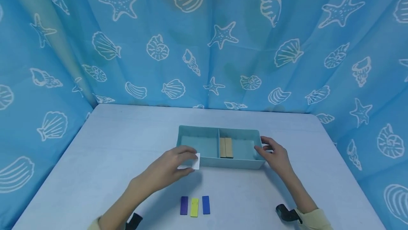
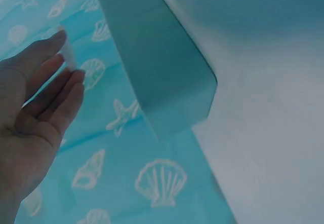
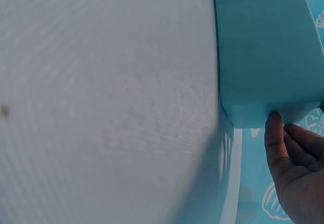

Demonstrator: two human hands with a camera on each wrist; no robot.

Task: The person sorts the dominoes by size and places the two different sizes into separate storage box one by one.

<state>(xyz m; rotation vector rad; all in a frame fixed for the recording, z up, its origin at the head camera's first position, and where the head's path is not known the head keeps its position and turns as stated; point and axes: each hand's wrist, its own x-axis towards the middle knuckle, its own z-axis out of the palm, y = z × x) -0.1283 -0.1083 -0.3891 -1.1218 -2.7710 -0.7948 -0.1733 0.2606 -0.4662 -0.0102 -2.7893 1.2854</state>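
Note:
Between its thumb and fingertips, my left hand (image 1: pixel 169 164) pinches a small flat white block (image 1: pixel 197 164), held in front of the box's left half. The left wrist view shows the same white block (image 2: pixel 69 54) edge-on. A teal two-compartment box (image 1: pixel 236 163) stands on the table. My right hand (image 1: pixel 278 155) holds its right end wall, thumb at the rim and fingers on the outside; the right wrist view shows the fingertips (image 3: pixel 274 116) against that wall. Two tan blocks (image 1: pixel 228 148) stand side by side in the right compartment, next to the divider.
Purple (image 1: pixel 184 205), yellow (image 1: pixel 194 207) and blue (image 1: pixel 206 205) blocks lie in a row on the white table (image 1: pixel 134 127), nearer me than the box. A blue curtain (image 1: pixel 191 28) with white shells and starfish surrounds the table's back and sides.

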